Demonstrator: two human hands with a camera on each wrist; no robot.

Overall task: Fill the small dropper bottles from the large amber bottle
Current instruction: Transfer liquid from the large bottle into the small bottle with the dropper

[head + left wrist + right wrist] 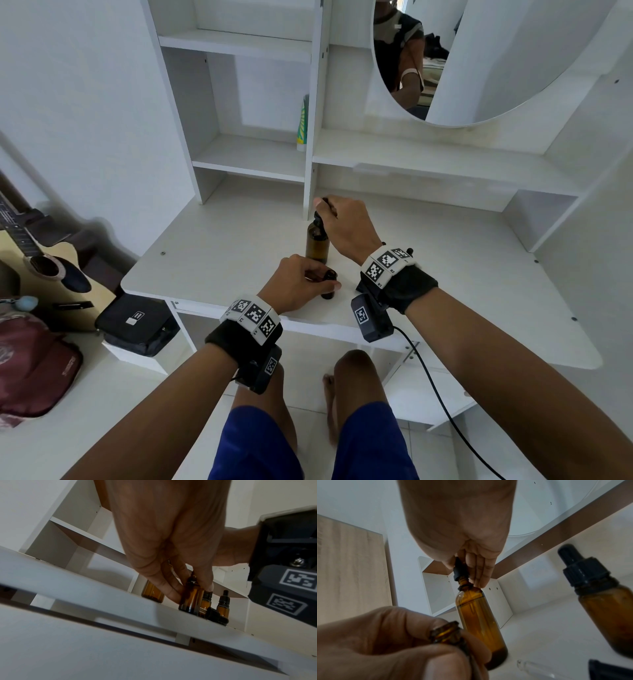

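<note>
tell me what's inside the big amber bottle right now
The large amber bottle holds liquid up to near its shoulder, with a glass pipette dipping into it from the black dropper cap the right hand grips. The pipette's tip is lost in the dark liquid.

Head view: bright, even daylight, soft shadows beneath the worktop (212, 240), strong wide-angle bending at the edges. Wrist views: dimmer and grainy; the near left hand (388, 639) is out of focus.
</note>
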